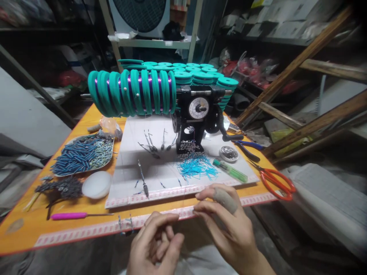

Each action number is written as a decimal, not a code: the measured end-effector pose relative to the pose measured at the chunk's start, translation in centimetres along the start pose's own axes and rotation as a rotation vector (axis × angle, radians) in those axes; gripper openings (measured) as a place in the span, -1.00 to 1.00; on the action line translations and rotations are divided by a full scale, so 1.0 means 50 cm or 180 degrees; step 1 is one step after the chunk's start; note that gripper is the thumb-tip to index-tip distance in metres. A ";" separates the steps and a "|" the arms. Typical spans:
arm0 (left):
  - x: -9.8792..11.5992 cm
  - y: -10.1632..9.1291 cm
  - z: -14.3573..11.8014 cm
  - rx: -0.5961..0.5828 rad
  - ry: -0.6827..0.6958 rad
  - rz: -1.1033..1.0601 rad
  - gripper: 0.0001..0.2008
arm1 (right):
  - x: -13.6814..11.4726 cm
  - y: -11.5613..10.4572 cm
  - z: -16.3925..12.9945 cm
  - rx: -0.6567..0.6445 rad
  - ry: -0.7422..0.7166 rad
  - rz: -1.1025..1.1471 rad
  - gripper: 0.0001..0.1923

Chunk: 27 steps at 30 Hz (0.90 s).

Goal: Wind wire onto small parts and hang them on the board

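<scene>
My left hand (156, 244) is low in front of the table's near edge, its fingers curled inward. My right hand (229, 221), with a grey wrap (225, 200) on one finger, has thumb and fingertips drawn together at the edge's measuring tape (169, 211). Whatever thin thing the hands hold is too small to make out. Beyond them, a white board (126, 168) bears blue thin tubes (196, 167), small silver beads (189, 147) and several dark sinkers (146, 190) on wires. A black hand-cranked winder (190, 130) with a round dial carries green spools (132, 93) of purple line.
To the left are a plate of blue rods (74, 156), a white bowl (97, 184), dark small parts (64, 189) and a pink-handled tool (69, 216). Rightward lie a green-handled cutter (231, 170), a dish of metal bits (228, 153), pliers (248, 151) and orange-handled scissors (276, 183).
</scene>
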<state>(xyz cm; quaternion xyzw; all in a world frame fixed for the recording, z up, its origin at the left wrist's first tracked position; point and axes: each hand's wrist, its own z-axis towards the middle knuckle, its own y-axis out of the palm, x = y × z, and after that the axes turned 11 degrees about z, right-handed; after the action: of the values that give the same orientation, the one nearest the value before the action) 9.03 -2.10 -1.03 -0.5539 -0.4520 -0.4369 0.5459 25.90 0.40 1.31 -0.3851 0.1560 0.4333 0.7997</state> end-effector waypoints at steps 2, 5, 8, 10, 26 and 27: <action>-0.005 -0.008 0.007 -0.0418 0.0037 0.0032 -0.79 | -0.021 0.000 -0.008 -0.0113 -0.0085 0.0161 -0.82; -0.006 -0.019 0.010 -0.0637 0.0251 0.0180 -0.89 | -0.038 0.004 -0.018 -0.0150 -0.0148 0.0392 -0.79; -0.001 -0.029 0.006 -0.0419 0.0255 0.0170 -0.85 | -0.041 0.004 -0.022 -0.0085 -0.0112 0.0378 -0.81; 0.002 -0.035 0.003 -0.0328 0.0189 0.0042 -0.85 | -0.043 0.001 -0.022 -0.0061 0.0042 0.0334 -0.85; 0.058 -0.009 -0.026 0.0052 -0.0839 -0.1020 -0.68 | -0.071 0.027 -0.040 -0.0449 0.1862 0.2018 -0.80; 0.059 -0.008 -0.025 0.0026 -0.0831 -0.1017 -0.68 | -0.072 0.027 -0.041 -0.0511 0.1881 0.2036 -0.81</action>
<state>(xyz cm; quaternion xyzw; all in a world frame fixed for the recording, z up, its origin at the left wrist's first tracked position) 9.26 -3.31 1.95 -0.5249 -0.6028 -0.4406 0.4087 22.88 -2.73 1.42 -0.4857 0.4551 0.5411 0.5140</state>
